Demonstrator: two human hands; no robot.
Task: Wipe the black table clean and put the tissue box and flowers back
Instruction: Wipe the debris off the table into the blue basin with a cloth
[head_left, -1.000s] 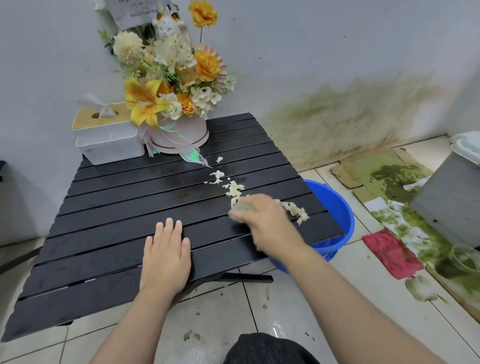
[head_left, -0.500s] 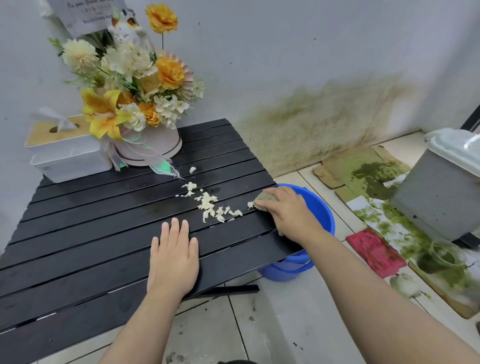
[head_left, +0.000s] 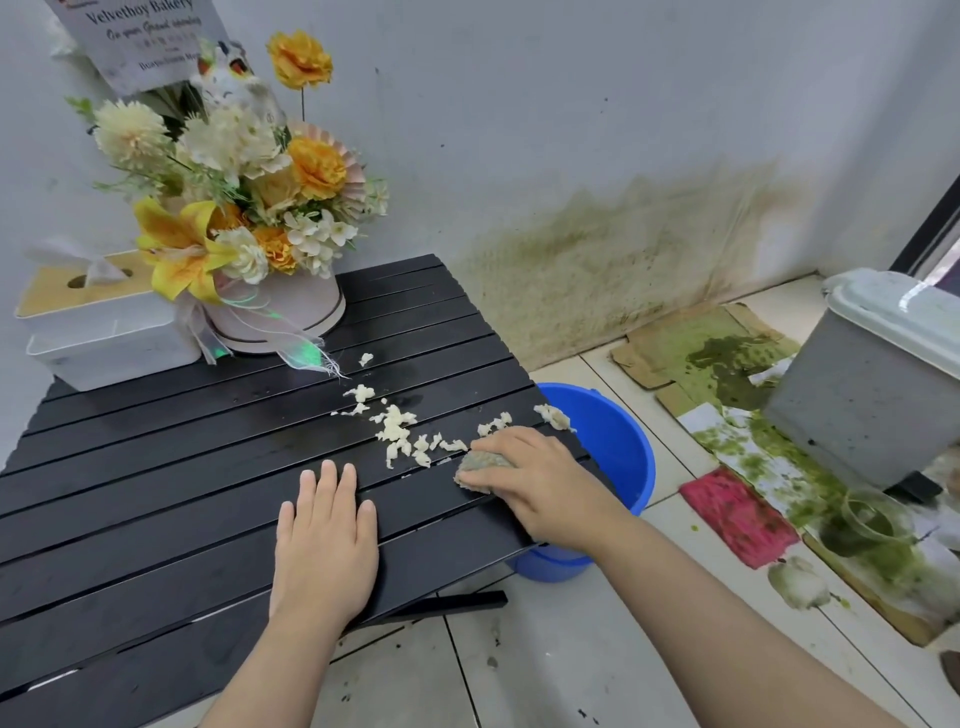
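Note:
The black slatted table (head_left: 156, 493) carries a trail of pale crumbs (head_left: 397, 428) running toward its right edge. My right hand (head_left: 540, 483) presses a greyish wad of cloth (head_left: 483, 465) on the slats near that edge, just right of the crumbs. My left hand (head_left: 324, 540) lies flat on the table, fingers together, holding nothing. At the table's far left corner stand a white tissue box (head_left: 104, 322) with a wooden lid and, beside it, a yellow and orange flower arrangement (head_left: 234, 208) in a round pale pink box.
A blue bucket (head_left: 613, 457) stands on the floor under the table's right edge. Further right are a grey lidded bin (head_left: 872, 374), stained cardboard and paper (head_left: 727, 364), a glass jar (head_left: 867, 525) and green mess. The wall behind is stained.
My right hand with the cloth swept out to the table's right edge, then came back a little toward me beside the crumbs. Some crumbs now lie at the edge. The left hand stayed put.

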